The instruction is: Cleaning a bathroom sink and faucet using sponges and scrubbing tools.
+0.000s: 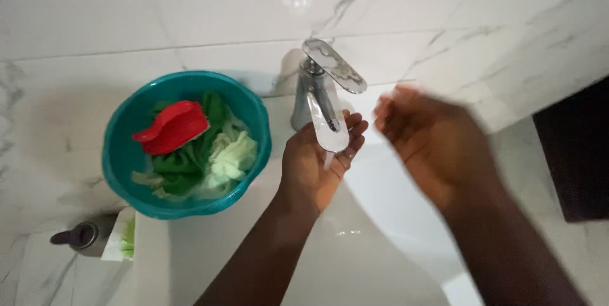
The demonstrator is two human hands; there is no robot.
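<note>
Left hand point(317, 160) cupped under chrome tap point(320, 100), right hand point(431, 141) blurred beside it

A white marbled worktop point(57, 122) runs along the tiled wall, with a white sink point(380, 242) sunk into it. On it stands a teal bowl point(120, 154) (partly over the sink's rim), a chrome tap point(320, 100) behind the sink, and a small grey bottle point(79, 236) lying at the left.
</note>
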